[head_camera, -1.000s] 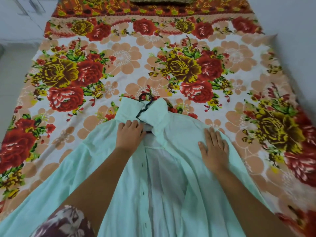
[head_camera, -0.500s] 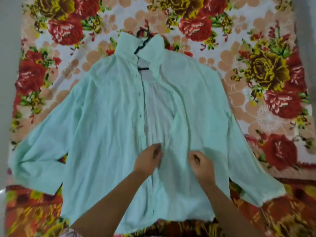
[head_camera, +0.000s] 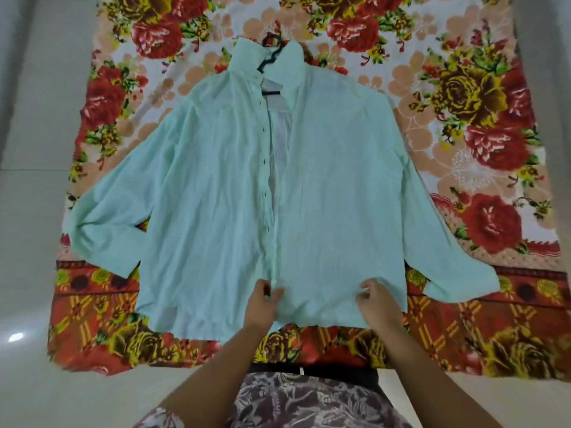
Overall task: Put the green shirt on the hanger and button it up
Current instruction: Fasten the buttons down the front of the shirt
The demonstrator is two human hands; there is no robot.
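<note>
Since the frame half a second before, both hands had dropped from mid-placket to the near hem, and the right front panel had been drawn left until only a narrow gap remained open down the front.

Floral bedsheet (head_camera: 482, 125) covered the bed, its red patterned border along the near edge. Green shirt (head_camera: 200, 193) lay flat on it, collar far, hem near, front up. Left sleeve spread out toward the sheet's left edge, cuff folded back. Dark buttons ran down the left placket, none fastened as far as visible.

Left hand (head_camera: 262, 307) was closed on the near end of the placket, fabric pinched between thumb and fingers. Black hanger (head_camera: 271, 58) sat inside the collar at the far end, hook emerging above it, bar showing in the neck opening. Right hand (head_camera: 375, 299) pinched the right front panel just above the hem, fingers curled on the cloth. Right sleeve extended toward the near right.
</note>
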